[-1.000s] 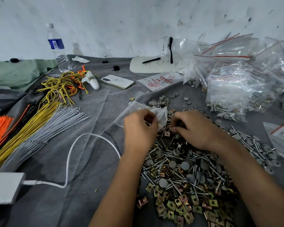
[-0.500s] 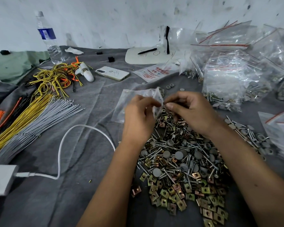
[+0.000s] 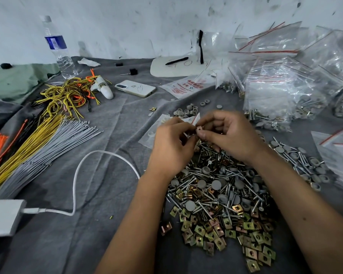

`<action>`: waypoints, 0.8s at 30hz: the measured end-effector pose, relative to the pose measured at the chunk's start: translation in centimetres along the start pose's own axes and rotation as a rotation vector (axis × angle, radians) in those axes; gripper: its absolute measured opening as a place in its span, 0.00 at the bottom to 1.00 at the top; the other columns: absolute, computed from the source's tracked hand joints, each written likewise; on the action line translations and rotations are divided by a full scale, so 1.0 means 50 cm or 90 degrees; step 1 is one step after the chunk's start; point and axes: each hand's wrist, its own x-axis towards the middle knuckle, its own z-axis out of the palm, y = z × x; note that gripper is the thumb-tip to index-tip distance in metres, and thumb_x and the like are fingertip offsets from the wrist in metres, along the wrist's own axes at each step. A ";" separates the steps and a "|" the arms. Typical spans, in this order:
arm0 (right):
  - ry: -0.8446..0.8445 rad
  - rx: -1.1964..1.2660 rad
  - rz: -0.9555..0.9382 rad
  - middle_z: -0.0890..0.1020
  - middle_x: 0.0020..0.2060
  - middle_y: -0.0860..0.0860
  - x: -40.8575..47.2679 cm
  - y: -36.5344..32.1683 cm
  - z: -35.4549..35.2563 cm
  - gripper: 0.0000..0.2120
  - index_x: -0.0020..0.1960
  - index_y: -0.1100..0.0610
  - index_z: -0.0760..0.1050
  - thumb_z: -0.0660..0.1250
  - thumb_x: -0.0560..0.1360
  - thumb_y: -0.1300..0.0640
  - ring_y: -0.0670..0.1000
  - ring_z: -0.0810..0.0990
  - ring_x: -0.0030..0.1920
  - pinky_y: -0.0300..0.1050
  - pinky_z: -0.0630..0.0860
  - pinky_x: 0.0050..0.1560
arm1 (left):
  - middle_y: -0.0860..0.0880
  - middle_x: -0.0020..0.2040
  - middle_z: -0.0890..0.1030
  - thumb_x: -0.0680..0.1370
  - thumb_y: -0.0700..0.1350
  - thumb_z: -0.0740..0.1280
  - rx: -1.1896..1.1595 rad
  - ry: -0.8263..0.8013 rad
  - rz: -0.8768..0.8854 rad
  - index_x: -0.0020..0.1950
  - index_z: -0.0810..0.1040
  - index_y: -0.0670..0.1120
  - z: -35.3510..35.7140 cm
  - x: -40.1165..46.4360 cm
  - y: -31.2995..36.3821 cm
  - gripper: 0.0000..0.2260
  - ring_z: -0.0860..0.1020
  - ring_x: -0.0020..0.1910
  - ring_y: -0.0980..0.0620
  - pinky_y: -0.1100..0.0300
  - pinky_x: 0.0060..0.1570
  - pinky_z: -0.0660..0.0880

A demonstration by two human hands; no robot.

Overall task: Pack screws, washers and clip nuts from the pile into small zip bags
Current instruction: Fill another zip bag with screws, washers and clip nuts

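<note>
**Bagging a clip nut above the hardware pile**

Left hand pinching the mouth of a small zip bag; right hand pinching a clip nut at the bag's opening. Below the wrists, on grey cloth: pile of screws, washers, clip nuts.

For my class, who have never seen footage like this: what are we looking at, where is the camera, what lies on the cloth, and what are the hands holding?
There is no machine here: a person works with bare hands, filmed by a camera worn on the head, looking down. On the grey cloth lies a pile of screws, washers and clip nuts, with filled zip bags at the far right. The left hand holds a small clear bag. The right hand pinches a clip nut at its mouth.
</note>
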 end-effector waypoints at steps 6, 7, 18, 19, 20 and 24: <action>-0.018 -0.120 -0.033 0.85 0.40 0.47 0.000 0.006 0.005 0.04 0.51 0.51 0.80 0.69 0.80 0.59 0.51 0.79 0.24 0.41 0.75 0.26 | 0.50 0.43 0.80 0.77 0.42 0.75 0.005 -0.025 -0.018 0.46 0.87 0.45 -0.006 0.001 0.003 0.02 0.78 0.41 0.54 0.56 0.40 0.75; -0.015 -0.141 -0.038 0.84 0.38 0.47 0.000 0.006 0.005 0.04 0.51 0.50 0.80 0.68 0.81 0.58 0.51 0.79 0.24 0.40 0.74 0.26 | 0.49 0.42 0.80 0.78 0.43 0.73 0.013 -0.029 -0.017 0.45 0.86 0.44 -0.006 0.001 0.003 0.04 0.78 0.41 0.53 0.55 0.40 0.75; 0.148 -0.364 -0.011 0.85 0.44 0.49 0.007 0.019 -0.016 0.07 0.53 0.54 0.84 0.76 0.75 0.59 0.43 0.81 0.41 0.39 0.78 0.44 | 0.46 0.35 0.83 0.81 0.40 0.67 -0.110 0.274 -0.285 0.44 0.85 0.46 -0.045 0.012 -0.019 0.09 0.83 0.36 0.43 0.48 0.37 0.80; 0.142 -0.394 -0.011 0.84 0.44 0.49 0.008 0.019 -0.016 0.10 0.54 0.54 0.83 0.78 0.73 0.58 0.43 0.80 0.41 0.38 0.77 0.45 | 0.46 0.38 0.84 0.81 0.38 0.67 -0.142 0.300 -0.290 0.47 0.85 0.46 -0.055 0.015 -0.021 0.08 0.83 0.37 0.43 0.49 0.38 0.81; 0.132 -0.418 -0.019 0.83 0.45 0.48 0.008 0.017 -0.016 0.11 0.54 0.53 0.83 0.79 0.72 0.56 0.42 0.79 0.41 0.36 0.75 0.44 | 0.46 0.42 0.85 0.80 0.35 0.67 -0.167 0.320 -0.293 0.52 0.85 0.49 -0.064 0.019 -0.019 0.11 0.84 0.40 0.42 0.48 0.40 0.82; -0.001 -0.456 -0.066 0.81 0.43 0.44 0.005 -0.003 -0.001 0.09 0.51 0.48 0.84 0.78 0.72 0.50 0.41 0.78 0.42 0.41 0.76 0.45 | 0.46 0.44 0.81 0.78 0.31 0.69 -0.244 0.455 -0.249 0.65 0.78 0.49 -0.095 0.030 -0.008 0.20 0.79 0.37 0.49 0.53 0.39 0.79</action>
